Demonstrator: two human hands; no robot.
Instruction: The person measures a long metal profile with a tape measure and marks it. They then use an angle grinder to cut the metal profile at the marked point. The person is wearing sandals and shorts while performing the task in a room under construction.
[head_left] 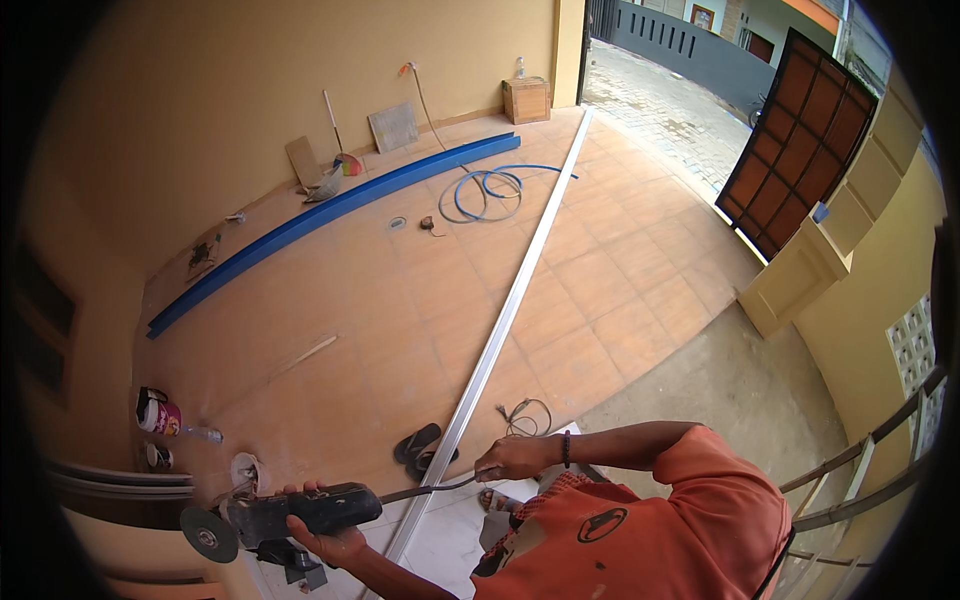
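A dark angle grinder (345, 508) is gripped around its body by the left hand (332, 542), with its disc (210, 534) turned toward the left edge. Its cord (430, 490) is held by the right hand (517, 457), and a dark bracelet (566, 449) is worn on that wrist. A long white profile (512, 302) is laid diagonally across the tiled floor (400, 330); near the wall (300, 60), a blue channel (350, 202) is seen, with coiled hoses (462, 200) close by
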